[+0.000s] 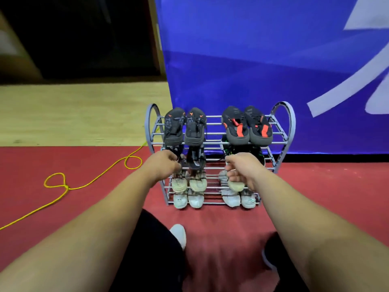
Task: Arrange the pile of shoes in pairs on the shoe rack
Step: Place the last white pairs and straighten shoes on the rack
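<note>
Left hand (168, 164) grips a black shoe (173, 149), right hand (242, 169) a pale shoe (235, 185). Either could slip through the shoe rack (212, 142) bars.

Both arms outstretched; left hand (166, 163) and right hand (242, 170), fingers curled.

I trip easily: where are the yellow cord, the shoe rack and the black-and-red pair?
yellow cord (67, 187): head view, where its near loop crosses.
shoe rack (213, 142): head view, bare front rail of top shelf.
black-and-red pair (234, 123): head view, upper of one shoe.
</note>
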